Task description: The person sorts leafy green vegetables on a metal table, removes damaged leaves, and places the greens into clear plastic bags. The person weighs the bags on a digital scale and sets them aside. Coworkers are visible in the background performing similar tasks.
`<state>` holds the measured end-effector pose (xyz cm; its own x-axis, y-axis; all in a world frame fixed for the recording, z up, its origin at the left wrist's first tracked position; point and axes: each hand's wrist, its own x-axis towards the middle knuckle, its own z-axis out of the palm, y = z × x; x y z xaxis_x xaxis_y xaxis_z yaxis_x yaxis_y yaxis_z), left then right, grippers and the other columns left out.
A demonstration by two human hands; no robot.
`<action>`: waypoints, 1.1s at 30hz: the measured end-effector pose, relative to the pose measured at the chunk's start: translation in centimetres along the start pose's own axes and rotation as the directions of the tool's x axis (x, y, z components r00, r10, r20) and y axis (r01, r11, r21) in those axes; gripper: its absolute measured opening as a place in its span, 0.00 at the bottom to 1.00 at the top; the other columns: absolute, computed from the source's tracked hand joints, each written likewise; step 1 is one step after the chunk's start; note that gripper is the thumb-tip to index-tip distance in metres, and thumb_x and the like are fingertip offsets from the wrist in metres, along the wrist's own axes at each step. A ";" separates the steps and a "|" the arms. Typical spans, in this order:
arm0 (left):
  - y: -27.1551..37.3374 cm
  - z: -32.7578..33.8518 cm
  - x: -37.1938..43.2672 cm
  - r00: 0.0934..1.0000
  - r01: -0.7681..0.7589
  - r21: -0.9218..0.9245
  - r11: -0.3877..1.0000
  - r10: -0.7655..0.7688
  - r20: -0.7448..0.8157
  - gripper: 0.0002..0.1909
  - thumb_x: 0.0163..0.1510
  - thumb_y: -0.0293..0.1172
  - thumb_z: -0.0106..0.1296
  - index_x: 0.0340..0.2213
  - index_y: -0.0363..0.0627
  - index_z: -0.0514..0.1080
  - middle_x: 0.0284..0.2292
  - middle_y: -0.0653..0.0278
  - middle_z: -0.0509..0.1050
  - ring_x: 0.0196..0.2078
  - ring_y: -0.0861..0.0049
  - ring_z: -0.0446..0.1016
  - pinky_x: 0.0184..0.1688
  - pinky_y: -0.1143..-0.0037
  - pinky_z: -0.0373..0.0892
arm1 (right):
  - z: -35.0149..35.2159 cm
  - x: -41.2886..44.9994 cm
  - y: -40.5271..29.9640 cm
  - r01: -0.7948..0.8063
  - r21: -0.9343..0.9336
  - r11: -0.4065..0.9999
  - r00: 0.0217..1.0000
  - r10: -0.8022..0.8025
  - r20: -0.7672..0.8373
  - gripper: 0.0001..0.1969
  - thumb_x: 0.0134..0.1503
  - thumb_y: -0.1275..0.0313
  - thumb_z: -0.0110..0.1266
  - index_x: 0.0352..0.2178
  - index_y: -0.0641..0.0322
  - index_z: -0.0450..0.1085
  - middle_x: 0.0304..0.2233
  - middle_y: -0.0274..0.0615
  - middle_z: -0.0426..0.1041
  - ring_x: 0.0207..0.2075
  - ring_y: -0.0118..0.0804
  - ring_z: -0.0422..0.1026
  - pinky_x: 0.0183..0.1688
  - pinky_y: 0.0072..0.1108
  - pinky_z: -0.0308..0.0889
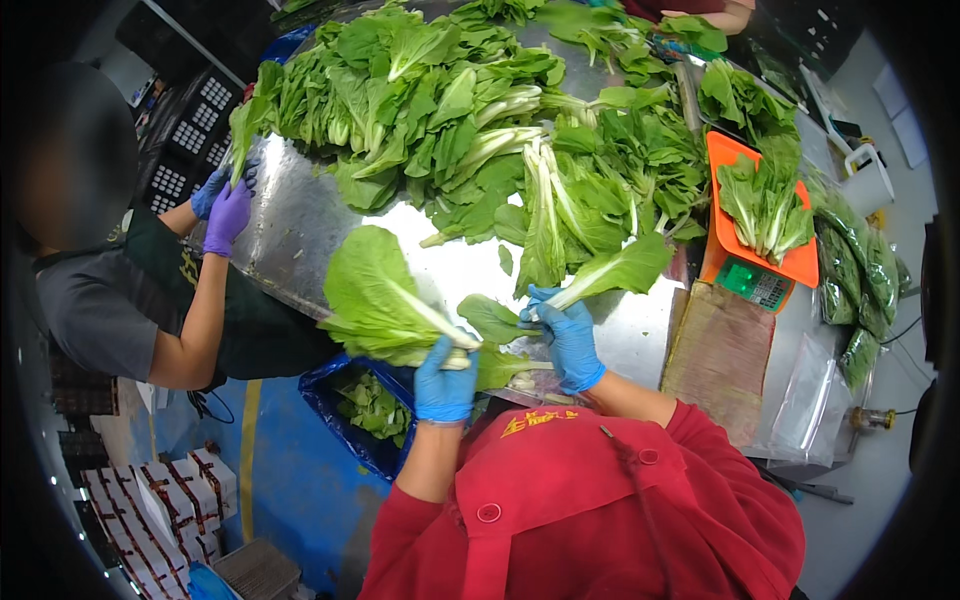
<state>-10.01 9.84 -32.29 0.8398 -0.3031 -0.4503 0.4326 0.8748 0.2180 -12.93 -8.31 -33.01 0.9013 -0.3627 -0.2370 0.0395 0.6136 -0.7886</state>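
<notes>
My left hand (445, 381), in a blue glove, grips a bunch of leafy greens (379, 296) by its pale stems, the broad leaves pointing to the far left. In my right hand (566, 337), also blue-gloved, is a single leaf stalk (607, 276) held at its white base, its green blade pointing right. Between my hands a small loose leaf (489, 319) lies over the metal table (465, 266), and another leaf (499, 367) rests near the table's front edge. Beyond them, a large heap of leafy greens (450, 112) covers the far part of the table.
At right, an orange scale (716, 187) carries a bunch of greens (765, 202). Bagged greens (855, 270), a brown mat (716, 360) and clear plastic bags (802, 405) lie nearby. A lined bin (315, 382) holds leaves below. A gloved co-worker (172, 300) stands left; another person's arm (724, 19) shows far right.
</notes>
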 end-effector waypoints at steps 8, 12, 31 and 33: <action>3.0 -0.4 -0.2 0.996 -0.083 0.023 0.996 0.084 -0.032 0.18 0.51 0.20 0.48 0.45 0.41 0.66 0.34 0.56 0.74 0.38 0.67 0.73 0.48 0.63 0.67 | -0.4 6.0 -5.4 0.346 -0.931 0.116 0.936 0.021 0.350 0.27 0.49 0.56 0.56 0.45 0.66 0.64 0.35 0.47 0.72 0.35 0.44 0.71 0.39 0.30 0.66; 2.1 -2.5 0.6 0.996 -0.012 0.024 1.000 0.014 -0.093 0.18 0.50 0.18 0.49 0.44 0.40 0.67 0.36 0.59 0.73 0.38 0.68 0.73 0.49 0.62 0.66 | 1.5 12.9 -7.0 0.126 -0.933 -0.337 0.852 -0.445 0.275 0.46 0.41 0.55 0.62 0.54 0.70 0.50 0.40 0.52 0.69 0.41 0.49 0.69 0.42 0.34 0.65; 1.8 -2.4 1.0 0.994 0.027 0.036 0.999 -0.023 -0.108 0.14 0.51 0.22 0.49 0.42 0.39 0.68 0.36 0.59 0.73 0.39 0.68 0.72 0.48 0.62 0.66 | 2.8 11.7 -19.0 0.780 -0.020 -0.625 0.288 0.331 0.898 0.35 0.46 0.72 0.48 0.58 0.49 0.52 0.31 0.31 0.68 0.32 0.34 0.68 0.38 0.25 0.61; 1.6 -2.4 0.9 0.995 0.034 0.065 0.997 -0.027 -0.093 0.16 0.51 0.22 0.49 0.44 0.40 0.67 0.37 0.59 0.73 0.41 0.68 0.72 0.49 0.61 0.66 | 2.1 11.8 -18.7 0.531 0.167 -0.831 0.172 0.299 0.939 0.35 0.46 0.71 0.46 0.58 0.37 0.50 0.58 0.29 0.55 0.58 0.30 0.57 0.61 0.31 0.48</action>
<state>-9.35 11.83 -34.40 0.7934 -0.2904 -0.5350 0.4808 0.8379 0.2583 -2.14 -22.64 -19.87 0.5718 0.7794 0.2561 0.5176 -0.5849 0.6244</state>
